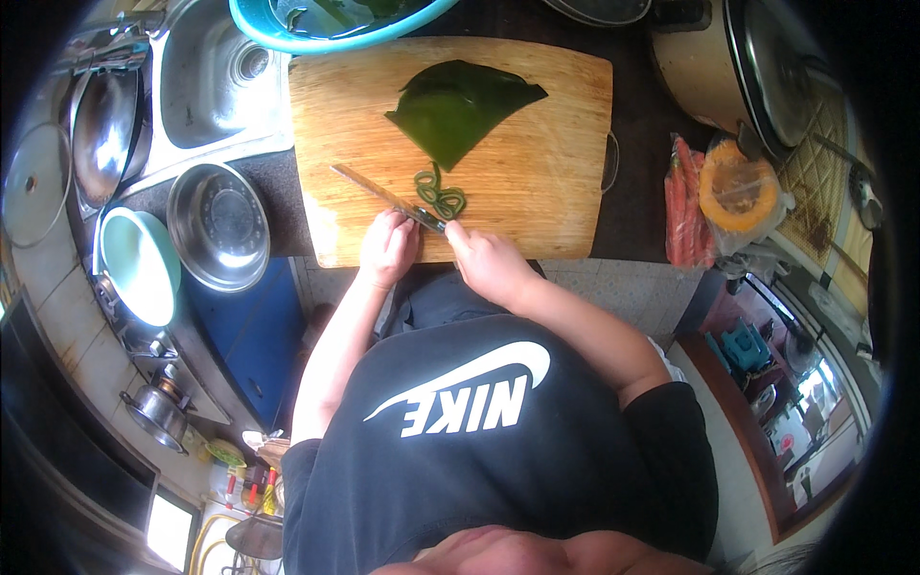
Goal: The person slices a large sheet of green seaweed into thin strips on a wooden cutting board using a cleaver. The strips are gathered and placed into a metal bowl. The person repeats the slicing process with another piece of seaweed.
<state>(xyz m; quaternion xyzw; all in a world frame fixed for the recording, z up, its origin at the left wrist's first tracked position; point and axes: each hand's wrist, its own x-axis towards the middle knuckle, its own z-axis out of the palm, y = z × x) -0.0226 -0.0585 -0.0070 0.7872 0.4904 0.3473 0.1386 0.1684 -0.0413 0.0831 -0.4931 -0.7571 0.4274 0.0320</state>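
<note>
A kitchen knife (374, 187) lies slantwise over the wooden cutting board (338, 100), its blade reaching to the upper left. My right hand (492, 262) grips its handle. Close against the near side of the blade are the curled fingers of my left hand (392, 248), at the board's front edge; whatever may be under them is hidden. Cut, coiled green strips, apparently kelp (438, 194), rest just beyond the blade. Farther back on the board is a broad, dark green sheet, apparently kelp (463, 108), with a pointed lower end.
A turquoise basin (345, 44) holding more green sheets stands behind the board. To the left are a steel sink (201, 93), a steel bowl (219, 226) and a pale green bowl (141, 266). Bagged carrots (686, 205), a wrapped pumpkin piece (737, 188) and a large lidded pot (690, 72) occupy the right.
</note>
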